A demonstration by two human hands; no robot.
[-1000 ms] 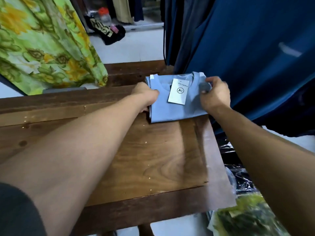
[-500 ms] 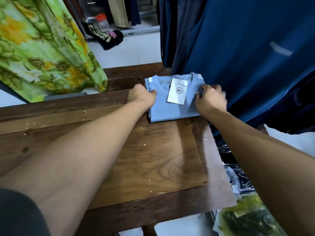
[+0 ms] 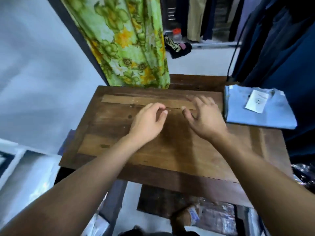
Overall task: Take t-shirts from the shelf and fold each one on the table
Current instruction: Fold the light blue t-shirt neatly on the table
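A folded light-blue t-shirt (image 3: 272, 114) with a white paper tag lies at the far right corner of the brown wooden table (image 3: 119, 150). My left hand (image 3: 146, 121) hovers over the middle of the table with loosely curled fingers, holding nothing. My right hand (image 3: 204, 118) hovers beside it, fingers spread and relaxed, a short way left of the shirt and not touching it.
A green and yellow flowered cloth (image 3: 129, 41) hangs past the table's far edge. Dark blue garments (image 3: 281, 48) hang at the right, close to the folded shirt. White shelving (image 3: 25, 167) stands at the lower left. Plastic-wrapped packs (image 3: 216, 217) lie under the table.
Both hands have let go of the folded blue shirt and drawn left to the table's middle. The view has swung left, so the shirt now sits at the right.
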